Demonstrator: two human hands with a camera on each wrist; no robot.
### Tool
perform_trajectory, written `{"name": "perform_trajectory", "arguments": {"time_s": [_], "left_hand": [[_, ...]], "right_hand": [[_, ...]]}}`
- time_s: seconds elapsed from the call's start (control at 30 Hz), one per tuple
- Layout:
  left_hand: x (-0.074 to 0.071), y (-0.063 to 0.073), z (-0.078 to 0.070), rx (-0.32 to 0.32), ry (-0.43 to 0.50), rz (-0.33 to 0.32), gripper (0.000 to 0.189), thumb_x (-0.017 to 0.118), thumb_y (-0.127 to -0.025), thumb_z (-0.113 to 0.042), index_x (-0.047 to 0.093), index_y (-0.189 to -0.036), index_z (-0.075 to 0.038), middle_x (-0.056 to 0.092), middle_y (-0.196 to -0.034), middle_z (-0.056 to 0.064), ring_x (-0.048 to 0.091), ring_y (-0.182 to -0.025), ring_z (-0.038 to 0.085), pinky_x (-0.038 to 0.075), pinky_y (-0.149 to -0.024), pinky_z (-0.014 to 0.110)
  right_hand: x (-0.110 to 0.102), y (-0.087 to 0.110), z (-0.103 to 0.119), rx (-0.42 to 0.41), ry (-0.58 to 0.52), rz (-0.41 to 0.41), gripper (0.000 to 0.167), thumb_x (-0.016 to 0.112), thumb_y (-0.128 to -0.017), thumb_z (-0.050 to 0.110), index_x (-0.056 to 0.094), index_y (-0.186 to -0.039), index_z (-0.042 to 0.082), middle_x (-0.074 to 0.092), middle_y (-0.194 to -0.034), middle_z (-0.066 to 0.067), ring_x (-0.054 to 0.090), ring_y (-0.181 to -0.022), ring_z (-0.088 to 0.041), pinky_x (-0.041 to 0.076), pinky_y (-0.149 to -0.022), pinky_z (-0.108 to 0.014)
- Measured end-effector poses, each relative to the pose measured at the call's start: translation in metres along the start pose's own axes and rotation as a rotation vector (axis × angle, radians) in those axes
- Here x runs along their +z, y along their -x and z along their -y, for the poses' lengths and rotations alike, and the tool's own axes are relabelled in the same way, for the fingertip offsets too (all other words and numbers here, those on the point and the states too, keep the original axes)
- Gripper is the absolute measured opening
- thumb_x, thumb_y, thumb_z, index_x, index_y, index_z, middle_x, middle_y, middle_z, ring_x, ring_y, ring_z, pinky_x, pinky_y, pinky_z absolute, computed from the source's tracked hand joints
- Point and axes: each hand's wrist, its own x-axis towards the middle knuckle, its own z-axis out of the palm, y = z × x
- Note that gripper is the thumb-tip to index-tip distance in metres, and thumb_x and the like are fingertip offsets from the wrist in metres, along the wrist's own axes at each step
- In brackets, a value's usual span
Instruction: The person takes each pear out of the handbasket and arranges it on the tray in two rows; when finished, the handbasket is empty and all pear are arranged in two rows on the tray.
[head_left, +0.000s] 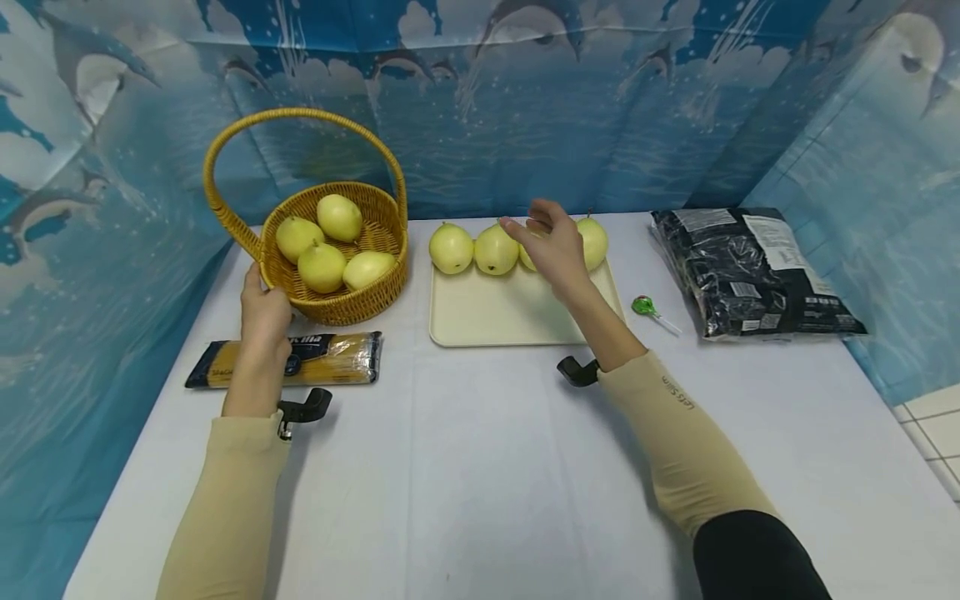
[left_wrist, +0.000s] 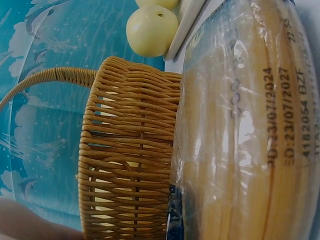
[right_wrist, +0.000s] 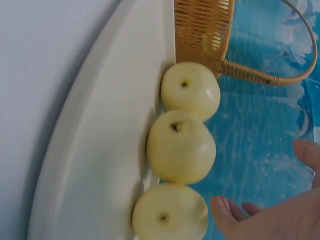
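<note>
My left hand holds the left side of a wicker basket by its rim; in the left wrist view only a bit of the hand shows beside the weave. Several pale yellow-green pears lie inside the basket. To its right, a cream tray carries a row of pears along its far edge. Over that row hovers my right hand, thumb and fingers apart, partly hiding one pear. The right wrist view shows a gap between this hand and the nearest pear.
A pack of spaghetti lies in front of the basket, under the left forearm. Right of the tray are a green lollipop and a black plastic package. A blue dolphin-print curtain hangs behind the white-covered table.
</note>
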Motion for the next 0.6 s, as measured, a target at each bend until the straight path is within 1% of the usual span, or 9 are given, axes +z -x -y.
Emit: {"name": "perform_trajectory", "arguments": {"time_s": [0.13, 0.23, 0.33, 0.5, 0.6], "left_hand": [[0.0, -0.001, 0.001, 0.005, -0.002, -0.008, 0.071, 0.031, -0.112, -0.013, -0.004, -0.17, -0.033, 0.004, -0.178, -0.004, 0.002, -0.163, 0.021, 0.013, -0.132, 0.045], [0.0, 0.0, 0.001, 0.0, -0.007, -0.016, 0.071, 0.03, -0.112, -0.012, -0.005, -0.17, -0.033, 0.003, -0.178, -0.004, 0.002, -0.163, 0.02, 0.014, -0.132, 0.045], [0.0, 0.0, 0.0, -0.005, -0.006, -0.021, 0.071, 0.03, -0.112, -0.011, -0.006, -0.17, -0.033, 0.002, -0.178, -0.004, 0.003, -0.163, 0.02, 0.014, -0.132, 0.044], [0.001, 0.002, 0.001, -0.014, -0.006, -0.011, 0.071, 0.028, -0.113, -0.012, -0.008, -0.17, -0.033, 0.0, -0.178, -0.003, 0.004, -0.163, 0.021, 0.015, -0.131, 0.043], [0.0, 0.001, 0.002, -0.014, -0.012, -0.006, 0.071, 0.027, -0.113, -0.012, -0.01, -0.169, -0.033, -0.001, -0.178, -0.002, 0.003, -0.163, 0.021, 0.014, -0.131, 0.043]], "right_hand": [[0.015, 0.002, 0.003, -0.074, 0.042, 0.01, 0.082, 0.076, -0.096, 0.047, 0.042, -0.16, 0.009, 0.048, -0.16, -0.012, 0.049, -0.146, -0.025, 0.044, -0.117, -0.039], [0.025, 0.003, 0.007, -0.122, 0.046, 0.017, 0.079, 0.076, -0.096, 0.045, 0.045, -0.158, 0.006, 0.049, -0.158, -0.013, 0.049, -0.144, -0.026, 0.045, -0.117, -0.041], [0.035, 0.005, 0.009, -0.129, 0.039, 0.034, 0.075, 0.076, -0.097, 0.044, 0.049, -0.156, 0.007, 0.052, -0.156, -0.011, 0.051, -0.143, -0.025, 0.046, -0.116, -0.041], [0.053, 0.009, 0.011, -0.144, 0.004, 0.051, 0.065, 0.076, -0.098, 0.039, 0.055, -0.151, 0.008, 0.058, -0.152, -0.008, 0.056, -0.139, -0.022, 0.049, -0.113, -0.036], [0.066, 0.011, 0.013, -0.151, -0.022, 0.079, 0.062, 0.076, -0.098, 0.036, 0.057, -0.15, 0.008, 0.06, -0.15, -0.009, 0.058, -0.137, -0.021, 0.05, -0.111, -0.033]]}}
